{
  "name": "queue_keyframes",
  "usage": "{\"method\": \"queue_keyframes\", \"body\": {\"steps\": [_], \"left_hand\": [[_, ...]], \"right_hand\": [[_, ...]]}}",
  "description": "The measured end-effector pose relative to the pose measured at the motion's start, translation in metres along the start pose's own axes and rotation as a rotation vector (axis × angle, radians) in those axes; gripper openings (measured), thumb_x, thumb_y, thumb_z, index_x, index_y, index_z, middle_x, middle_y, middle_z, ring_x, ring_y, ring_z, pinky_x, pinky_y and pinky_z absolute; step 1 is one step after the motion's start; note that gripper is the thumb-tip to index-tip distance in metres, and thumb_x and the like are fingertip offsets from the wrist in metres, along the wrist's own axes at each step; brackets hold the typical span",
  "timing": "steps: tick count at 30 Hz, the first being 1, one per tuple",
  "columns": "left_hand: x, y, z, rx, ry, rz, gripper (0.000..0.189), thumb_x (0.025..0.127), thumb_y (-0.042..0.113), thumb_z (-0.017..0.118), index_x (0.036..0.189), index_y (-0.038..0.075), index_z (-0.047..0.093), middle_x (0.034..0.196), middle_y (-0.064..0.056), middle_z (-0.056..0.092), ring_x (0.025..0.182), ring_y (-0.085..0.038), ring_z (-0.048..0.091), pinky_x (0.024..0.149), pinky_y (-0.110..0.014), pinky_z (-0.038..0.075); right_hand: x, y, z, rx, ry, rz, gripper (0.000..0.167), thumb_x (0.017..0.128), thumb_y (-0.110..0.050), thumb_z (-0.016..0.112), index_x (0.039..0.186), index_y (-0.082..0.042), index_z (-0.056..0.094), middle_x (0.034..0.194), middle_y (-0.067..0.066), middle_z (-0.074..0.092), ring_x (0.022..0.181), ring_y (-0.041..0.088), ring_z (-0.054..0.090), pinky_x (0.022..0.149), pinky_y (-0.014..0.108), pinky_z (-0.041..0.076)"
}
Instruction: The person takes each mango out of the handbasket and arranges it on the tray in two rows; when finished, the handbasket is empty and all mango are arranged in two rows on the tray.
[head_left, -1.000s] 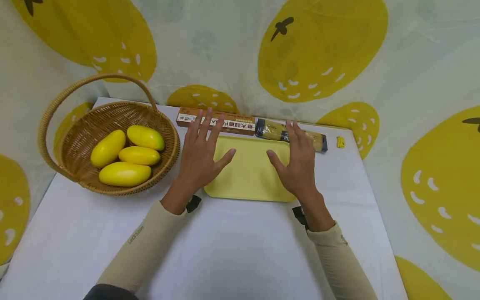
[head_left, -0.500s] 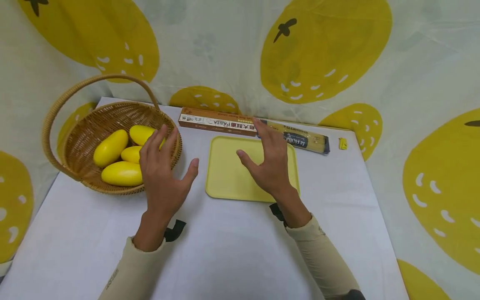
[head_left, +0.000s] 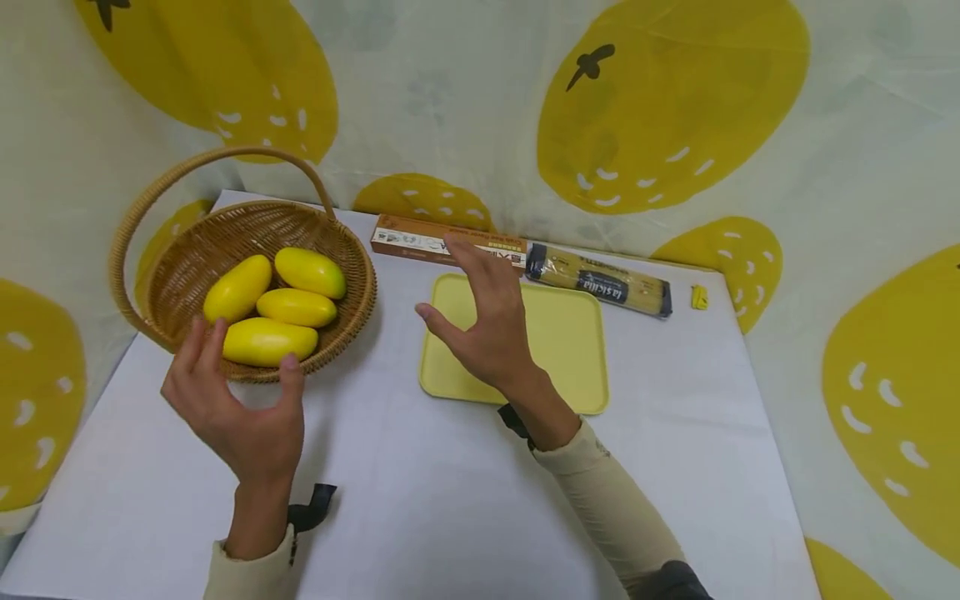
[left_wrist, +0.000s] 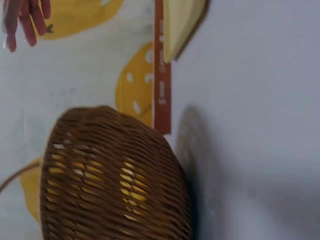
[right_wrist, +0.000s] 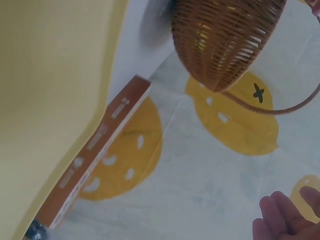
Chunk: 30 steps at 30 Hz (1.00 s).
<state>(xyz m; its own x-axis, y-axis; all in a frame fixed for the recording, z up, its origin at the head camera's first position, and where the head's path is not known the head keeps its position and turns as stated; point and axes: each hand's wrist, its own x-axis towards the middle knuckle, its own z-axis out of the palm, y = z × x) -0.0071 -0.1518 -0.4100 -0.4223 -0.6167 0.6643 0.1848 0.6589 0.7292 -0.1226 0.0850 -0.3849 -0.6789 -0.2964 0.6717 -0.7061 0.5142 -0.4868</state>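
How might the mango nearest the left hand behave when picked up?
The front mango looks smooth and glossy, so it may slip. Its rounded, elongated shape could roll sideways if nudged, though the wicker basket around it should limit that.

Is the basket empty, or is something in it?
Something's in it: the basket holds four yellow fruits, with bare space showing behind them.
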Motion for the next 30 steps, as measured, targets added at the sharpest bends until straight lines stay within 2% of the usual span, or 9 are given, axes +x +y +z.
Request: {"method": "queue_keyframes", "body": {"steps": [5, 8, 12, 15, 18, 21, 25, 30], "left_hand": [[-0.005, -0.012, -0.014, 0.068, 0.062, -0.092, 0.061, 0.085, 0.037, 0.071, 0.138, 0.008, 0.066, 0.152, -0.009, 0.056, 0.142, -0.024, 0.044, 0.121, -0.038, 0.027], [-0.004, -0.015, -0.018, 0.067, 0.064, -0.123, 0.061, 0.086, 0.036, 0.072, 0.139, 0.007, 0.065, 0.153, -0.010, 0.053, 0.144, -0.023, 0.042, 0.122, -0.037, 0.027], [-0.004, -0.024, -0.021, 0.033, 0.007, -0.198, 0.058, 0.089, 0.029, 0.073, 0.142, 0.009, 0.063, 0.157, -0.013, 0.048, 0.151, -0.022, 0.037, 0.124, -0.036, 0.029], [-0.005, -0.043, -0.024, 0.026, -0.057, -0.310, 0.062, 0.091, 0.026, 0.075, 0.149, 0.014, 0.057, 0.163, -0.007, 0.042, 0.156, -0.017, 0.033, 0.123, -0.034, 0.030], [-0.006, -0.059, -0.025, -0.012, -0.122, -0.441, 0.065, 0.094, 0.023, 0.075, 0.154, 0.018, 0.052, 0.167, 0.002, 0.038, 0.157, -0.015, 0.035, 0.124, -0.032, 0.031], [-0.004, -0.067, -0.025, -0.090, -0.171, -0.517, 0.067, 0.096, 0.018, 0.074, 0.157, 0.018, 0.047, 0.167, 0.003, 0.040, 0.152, -0.022, 0.044, 0.124, -0.031, 0.036], [-0.003, -0.068, -0.026, -0.177, -0.193, -0.530, 0.069, 0.097, 0.012, 0.074, 0.159, 0.016, 0.044, 0.165, -0.004, 0.043, 0.145, -0.030, 0.051, 0.121, -0.031, 0.042], [-0.003, -0.065, -0.026, -0.204, -0.192, -0.538, 0.070, 0.096, 0.010, 0.074, 0.159, 0.016, 0.044, 0.165, -0.006, 0.044, 0.145, -0.030, 0.052, 0.122, -0.031, 0.042]], "right_hand": [[0.007, -0.009, 0.013, 0.027, 0.007, -0.028, 0.077, 0.088, -0.037, 0.084, 0.155, -0.013, 0.054, 0.151, 0.006, 0.062, 0.135, 0.024, 0.057, 0.116, 0.045, 0.039], [0.013, -0.013, 0.018, 0.043, 0.021, -0.043, 0.076, 0.088, -0.036, 0.085, 0.154, -0.012, 0.055, 0.149, 0.006, 0.063, 0.132, 0.024, 0.058, 0.113, 0.043, 0.041], [0.017, -0.020, 0.025, 0.065, 0.012, -0.057, 0.076, 0.088, -0.036, 0.085, 0.153, -0.011, 0.055, 0.147, 0.006, 0.064, 0.131, 0.024, 0.058, 0.112, 0.041, 0.042], [0.020, -0.025, 0.032, 0.078, -0.012, -0.063, 0.076, 0.088, -0.037, 0.085, 0.153, -0.011, 0.055, 0.147, 0.005, 0.065, 0.131, 0.023, 0.058, 0.113, 0.038, 0.042], [0.021, -0.028, 0.038, 0.089, -0.041, -0.069, 0.075, 0.089, -0.037, 0.084, 0.153, -0.011, 0.055, 0.148, 0.004, 0.064, 0.133, 0.021, 0.057, 0.114, 0.037, 0.041], [0.022, -0.031, 0.044, 0.088, -0.070, -0.075, 0.075, 0.089, -0.038, 0.084, 0.153, -0.012, 0.055, 0.147, 0.004, 0.064, 0.133, 0.021, 0.057, 0.115, 0.036, 0.041], [0.024, -0.036, 0.052, 0.089, -0.117, -0.079, 0.075, 0.090, -0.040, 0.084, 0.154, -0.014, 0.055, 0.148, 0.003, 0.063, 0.132, 0.022, 0.056, 0.114, 0.034, 0.043], [0.031, -0.040, 0.066, 0.136, -0.231, -0.038, 0.073, 0.092, -0.041, 0.082, 0.156, -0.018, 0.053, 0.146, 0.002, 0.061, 0.137, 0.019, 0.052, 0.114, 0.032, 0.045]]}}
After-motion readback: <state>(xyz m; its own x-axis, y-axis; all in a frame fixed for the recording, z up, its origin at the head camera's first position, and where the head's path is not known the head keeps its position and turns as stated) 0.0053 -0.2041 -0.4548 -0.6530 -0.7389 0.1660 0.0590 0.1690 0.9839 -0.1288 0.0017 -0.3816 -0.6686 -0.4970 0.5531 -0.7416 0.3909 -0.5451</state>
